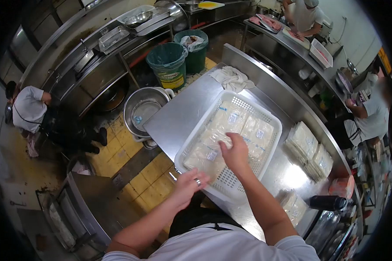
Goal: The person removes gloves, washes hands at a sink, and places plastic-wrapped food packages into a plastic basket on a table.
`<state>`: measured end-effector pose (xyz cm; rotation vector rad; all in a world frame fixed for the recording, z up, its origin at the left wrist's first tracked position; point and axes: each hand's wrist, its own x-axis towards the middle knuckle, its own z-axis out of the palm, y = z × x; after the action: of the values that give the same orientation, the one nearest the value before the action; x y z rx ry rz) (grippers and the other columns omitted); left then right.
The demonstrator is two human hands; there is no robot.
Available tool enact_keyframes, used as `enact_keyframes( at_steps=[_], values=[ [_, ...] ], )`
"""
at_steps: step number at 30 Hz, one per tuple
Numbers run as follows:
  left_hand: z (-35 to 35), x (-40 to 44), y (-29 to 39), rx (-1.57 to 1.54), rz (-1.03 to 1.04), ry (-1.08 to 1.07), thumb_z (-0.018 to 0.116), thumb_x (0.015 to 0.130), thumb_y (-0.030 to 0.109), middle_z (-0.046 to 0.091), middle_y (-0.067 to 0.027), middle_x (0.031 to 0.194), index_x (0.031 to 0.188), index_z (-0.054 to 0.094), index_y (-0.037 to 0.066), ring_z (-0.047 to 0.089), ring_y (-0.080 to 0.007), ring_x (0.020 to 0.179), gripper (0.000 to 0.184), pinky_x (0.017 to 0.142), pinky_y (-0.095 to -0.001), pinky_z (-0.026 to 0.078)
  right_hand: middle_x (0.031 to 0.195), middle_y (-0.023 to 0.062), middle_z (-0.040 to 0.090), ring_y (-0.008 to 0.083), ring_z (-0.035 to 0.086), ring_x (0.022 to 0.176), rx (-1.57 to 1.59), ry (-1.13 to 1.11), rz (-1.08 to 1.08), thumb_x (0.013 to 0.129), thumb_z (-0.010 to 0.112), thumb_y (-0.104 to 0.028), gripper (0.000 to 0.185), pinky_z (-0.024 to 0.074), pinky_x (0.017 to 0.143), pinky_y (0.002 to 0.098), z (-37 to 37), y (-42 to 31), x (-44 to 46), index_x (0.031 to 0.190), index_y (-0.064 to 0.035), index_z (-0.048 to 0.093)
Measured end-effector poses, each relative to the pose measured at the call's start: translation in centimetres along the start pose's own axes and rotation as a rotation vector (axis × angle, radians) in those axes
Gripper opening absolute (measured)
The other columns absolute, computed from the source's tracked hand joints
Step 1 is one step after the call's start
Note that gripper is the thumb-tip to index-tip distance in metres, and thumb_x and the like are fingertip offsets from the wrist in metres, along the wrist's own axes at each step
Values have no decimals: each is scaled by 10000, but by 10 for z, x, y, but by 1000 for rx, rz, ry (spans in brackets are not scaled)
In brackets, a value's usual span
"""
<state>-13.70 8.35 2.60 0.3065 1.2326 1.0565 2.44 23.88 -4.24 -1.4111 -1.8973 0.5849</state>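
A white perforated plastic basket (272, 153) sits on the steel table (170, 117), holding several clear packets of something pale with printed labels. My right hand (236, 152) is over the middle of the basket, thumb and fingers apart, with nothing visible between them. At the basket's near left corner is my left hand (190, 185), a ring on one finger, its fingers apart beside the closest packet (204, 157); it holds nothing that I can see. To the right of the basket lie stacks of similar packets (304, 141), and another small pile (293, 207) is nearer to me.
A crumpled cloth (233, 78) lies at the table's far end. Dark bottle (328, 202) and pink-red roll (342, 187) at right. Left of the table are a large steel pot (130, 111) and green bins (166, 65). Other people work at left, far right and back right.
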Motion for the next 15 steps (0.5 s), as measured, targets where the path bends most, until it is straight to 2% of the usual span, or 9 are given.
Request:
enact_keyframes(
  at_steps=[2, 3, 5, 6, 8, 9, 12, 15],
  values=[
    [-28, 18, 6, 480, 460, 83, 697, 959, 240, 618, -181, 1310, 1447, 438, -62, 622, -330, 1189, 629, 1010, -396, 504, 1130, 219, 714, 349, 705, 993, 39, 109, 192, 755, 884, -271, 600, 567, 827, 439, -9, 10, -18, 1225, 12, 641],
    [-42, 35, 6, 716, 693, 122, 702, 955, 277, 608, -200, 1332, 1463, 416, -71, 616, -350, 1201, 679, 1023, -409, 497, 1125, 200, 713, 315, 706, 953, 145, -30, 384, 766, 883, -273, 599, 569, 800, 419, -11, 11, -23, 1227, 18, 636],
    [-65, 86, 2, 1053, 769, 313, 710, 935, 314, 574, -246, 1364, 1475, 392, -75, 592, -401, 1225, 738, 1049, -448, 475, 1114, 162, 710, 247, 707, 871, 362, -305, 766, 787, 881, -278, 596, 572, 745, 380, -11, 15, -30, 1230, 28, 626],
    [-69, 100, 1, 1220, 804, 410, 713, 925, 333, 558, -269, 1380, 1481, 380, -78, 579, -426, 1237, 768, 1062, -468, 464, 1120, 156, 710, 238, 707, 883, 450, -301, 789, 790, 881, -279, 593, 575, 746, 374, 1, 19, -34, 1232, 26, 628],
    [-55, 102, -2, 1204, 631, 350, 717, 910, 313, 537, -295, 1389, 1491, 362, -73, 558, -457, 1247, 783, 1071, -493, 451, 1131, 144, 710, 220, 708, 906, 620, -292, 828, 796, 881, -282, 588, 580, 749, 360, 35, 21, -39, 1234, 22, 633],
    [-49, 104, -1, 1194, 548, 321, 719, 902, 302, 526, -308, 1394, 1496, 353, -71, 547, -473, 1252, 792, 1075, -505, 445, 1138, 146, 711, 223, 709, 915, 576, -255, 803, 788, 886, -275, 598, 581, 764, 361, 42, 16, -38, 1241, 22, 632],
    [-48, 90, -1, 1137, 476, 246, 708, 891, 265, 521, -306, 1395, 1510, 322, -66, 541, -470, 1256, 801, 1064, -506, 450, 1156, 153, 715, 234, 714, 945, 461, -174, 758, 765, 895, -257, 625, 584, 804, 362, 46, 7, -37, 1255, 24, 629],
    [-43, 82, -15, 1107, 467, 205, 704, 881, 245, 461, -321, 1455, 1529, 285, -58, 475, -464, 1346, 829, 1134, -515, 388, 1165, 163, 718, 244, 716, 979, 371, -157, 757, 753, 899, -246, 639, 582, 835, 364, 36, 13, -38, 1263, 28, 628]
  ],
)
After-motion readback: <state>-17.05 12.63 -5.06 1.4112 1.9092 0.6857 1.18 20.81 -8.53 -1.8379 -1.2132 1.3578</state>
